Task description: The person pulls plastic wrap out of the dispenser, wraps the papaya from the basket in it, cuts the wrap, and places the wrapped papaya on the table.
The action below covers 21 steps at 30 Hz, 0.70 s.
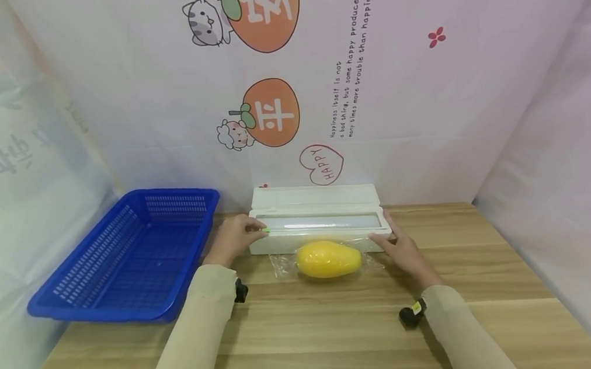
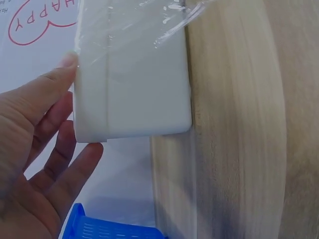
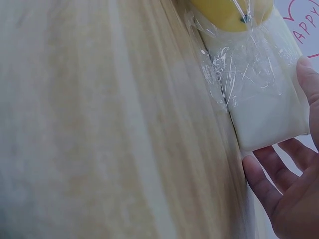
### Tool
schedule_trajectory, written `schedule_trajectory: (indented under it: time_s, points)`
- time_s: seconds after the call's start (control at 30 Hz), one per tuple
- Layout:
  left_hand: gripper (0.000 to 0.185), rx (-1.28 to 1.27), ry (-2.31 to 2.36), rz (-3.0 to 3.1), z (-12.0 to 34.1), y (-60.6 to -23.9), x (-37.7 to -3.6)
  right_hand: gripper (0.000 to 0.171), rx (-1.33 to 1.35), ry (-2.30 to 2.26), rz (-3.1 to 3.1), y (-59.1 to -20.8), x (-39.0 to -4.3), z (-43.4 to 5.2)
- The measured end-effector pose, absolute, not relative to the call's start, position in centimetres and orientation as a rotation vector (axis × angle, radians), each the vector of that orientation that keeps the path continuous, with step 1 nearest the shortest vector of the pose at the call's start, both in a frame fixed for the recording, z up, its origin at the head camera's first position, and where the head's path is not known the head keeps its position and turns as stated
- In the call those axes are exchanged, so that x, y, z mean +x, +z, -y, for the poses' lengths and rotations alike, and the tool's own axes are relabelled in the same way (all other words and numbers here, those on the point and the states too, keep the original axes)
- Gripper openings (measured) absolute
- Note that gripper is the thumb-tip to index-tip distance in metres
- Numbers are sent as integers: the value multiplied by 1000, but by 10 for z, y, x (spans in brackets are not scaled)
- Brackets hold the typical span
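A white cling film box (image 1: 321, 241) stands at the back of the table with its lid (image 1: 315, 197) up, and a roll of film (image 1: 325, 223) shows inside. My left hand (image 1: 232, 237) holds its left end, thumb and fingertips close to a small green piece (image 1: 266, 230) on the rim. At the opposite end my right hand (image 1: 401, 248) grips the corner, with the thumb on the front edge and fingers against the side. In front of the box lies a yellow oval fruit (image 1: 328, 259), wrapped in clear film (image 3: 234, 74).
A blue plastic basket (image 1: 183, 264) with slotted walls stands left of the box, near my left forearm. Behind the box rises a white printed cloth (image 1: 400, 111). Wooden tabletop (image 1: 335, 339) stretches in front of the fruit.
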<state>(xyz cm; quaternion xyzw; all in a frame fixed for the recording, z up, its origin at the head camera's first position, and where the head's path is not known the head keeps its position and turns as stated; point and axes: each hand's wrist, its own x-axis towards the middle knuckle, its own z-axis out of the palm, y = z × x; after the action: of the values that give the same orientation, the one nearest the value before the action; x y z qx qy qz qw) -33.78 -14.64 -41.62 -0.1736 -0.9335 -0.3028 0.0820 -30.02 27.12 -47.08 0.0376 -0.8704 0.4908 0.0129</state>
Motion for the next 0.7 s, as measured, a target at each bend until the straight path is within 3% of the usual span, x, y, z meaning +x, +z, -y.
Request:
schedule_trajectory:
  time_s: [0.3, 0.7]
  points:
    - [26, -618, -819, 2811, 145, -412, -335, 85, 113, 1539, 2720, -468, -299, -270]
    - [17, -605, -846, 2835, 148, -419, -339, 86, 131, 1505, 2722, -472, -301, -270]
